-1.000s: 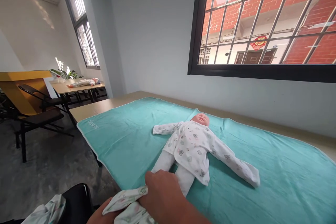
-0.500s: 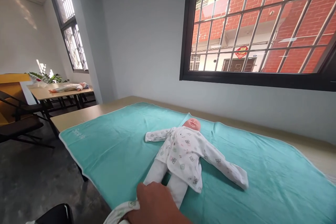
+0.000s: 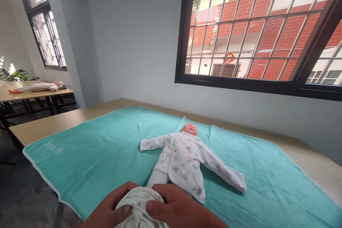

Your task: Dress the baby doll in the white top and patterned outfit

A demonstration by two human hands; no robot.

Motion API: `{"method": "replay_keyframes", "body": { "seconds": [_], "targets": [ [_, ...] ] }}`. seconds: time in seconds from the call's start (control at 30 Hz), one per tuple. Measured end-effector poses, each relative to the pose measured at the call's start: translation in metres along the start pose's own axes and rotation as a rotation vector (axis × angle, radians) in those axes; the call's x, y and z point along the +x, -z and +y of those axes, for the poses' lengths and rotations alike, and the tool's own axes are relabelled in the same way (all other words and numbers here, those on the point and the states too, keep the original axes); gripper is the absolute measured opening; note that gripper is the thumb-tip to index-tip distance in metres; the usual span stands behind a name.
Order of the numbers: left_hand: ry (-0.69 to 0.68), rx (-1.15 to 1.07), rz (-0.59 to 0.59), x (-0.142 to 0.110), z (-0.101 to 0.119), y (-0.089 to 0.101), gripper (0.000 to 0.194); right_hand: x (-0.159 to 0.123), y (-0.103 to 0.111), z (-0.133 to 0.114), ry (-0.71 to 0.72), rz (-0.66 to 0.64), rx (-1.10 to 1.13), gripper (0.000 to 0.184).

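Low at the front, a white printed cloth garment [image 3: 140, 196] is gathered into a rounded bunch; its kind cannot be made out. My left hand [image 3: 112, 205] grips its left side with the thumb on top. From the right, my right hand [image 3: 176, 205] pinches the same cloth, thumb close to the other thumb. Just beyond lies a baby doll [image 3: 185, 160] on its back in a white patterned top and white trousers, arms spread. The hands and cloth hide its lower legs. Under the doll spreads a teal blanket [image 3: 93, 164] with a pale edge.
The blanket covers much of a wooden table [image 3: 77, 114] set against a grey wall [image 3: 139, 35]. Above it is a barred window [image 3: 240, 28]. At the far left, another doll [image 3: 40, 86] lies on a second table [image 3: 16, 97], with a plant [image 3: 18, 74] behind.
My left hand has come into view, and both hands now hold the cloth, bunched up in front of the doll's legs. The camera view has swung to the right.
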State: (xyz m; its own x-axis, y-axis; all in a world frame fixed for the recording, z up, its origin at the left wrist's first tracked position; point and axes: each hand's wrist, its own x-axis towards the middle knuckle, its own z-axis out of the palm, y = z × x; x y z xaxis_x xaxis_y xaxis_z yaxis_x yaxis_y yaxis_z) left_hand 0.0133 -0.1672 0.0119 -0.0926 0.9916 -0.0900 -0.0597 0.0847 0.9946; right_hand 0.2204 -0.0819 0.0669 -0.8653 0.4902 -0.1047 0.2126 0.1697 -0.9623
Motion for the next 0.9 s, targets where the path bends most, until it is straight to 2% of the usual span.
{"method": "replay_keyframes", "body": {
  "seconds": [0.1,0.23,0.27,0.37,0.47,0.53,0.57,0.63,0.7,0.83,0.9],
  "targets": [
    [0.018,0.051,-0.188,0.02,0.023,-0.002,0.052,0.003,-0.002,0.004,0.008,0.081,-0.045,0.024],
    [-0.028,0.235,-0.398,0.049,0.042,0.016,0.048,0.005,-0.006,0.022,-0.039,0.285,-0.173,0.023],
    [-0.065,0.269,-0.396,0.058,0.046,0.02,0.047,0.006,-0.007,0.027,-0.025,0.334,-0.167,0.021],
    [-0.174,0.353,-0.286,0.09,0.056,0.023,0.042,0.009,-0.008,0.043,0.073,0.54,-0.228,0.019],
    [-0.328,0.459,-0.22,0.126,0.061,0.003,0.032,0.011,-0.005,0.056,0.281,0.767,-0.493,0.012],
    [-0.5,0.523,-0.176,0.147,0.058,-0.018,0.023,0.011,0.001,0.065,0.407,0.883,-0.731,0.006],
    [-0.595,0.544,-0.158,0.157,0.053,-0.028,0.019,0.01,0.006,0.07,0.434,0.93,-0.852,0.01],
    [-0.728,0.55,-0.131,0.171,0.04,-0.044,0.019,0.007,0.016,0.078,0.418,0.993,-1.04,0.023],
    [-0.749,0.51,-0.092,0.18,0.024,-0.054,0.021,0.004,0.028,0.086,0.361,1.037,-1.109,0.029],
    [-0.679,0.433,-0.061,0.185,0.003,-0.052,0.027,0.0,0.047,0.095,0.242,1.155,-1.014,0.026],
    [-0.66,0.433,-0.078,0.184,0.0,-0.048,0.03,0.001,0.05,0.096,0.18,1.12,-0.87,0.024]
  ]
}}
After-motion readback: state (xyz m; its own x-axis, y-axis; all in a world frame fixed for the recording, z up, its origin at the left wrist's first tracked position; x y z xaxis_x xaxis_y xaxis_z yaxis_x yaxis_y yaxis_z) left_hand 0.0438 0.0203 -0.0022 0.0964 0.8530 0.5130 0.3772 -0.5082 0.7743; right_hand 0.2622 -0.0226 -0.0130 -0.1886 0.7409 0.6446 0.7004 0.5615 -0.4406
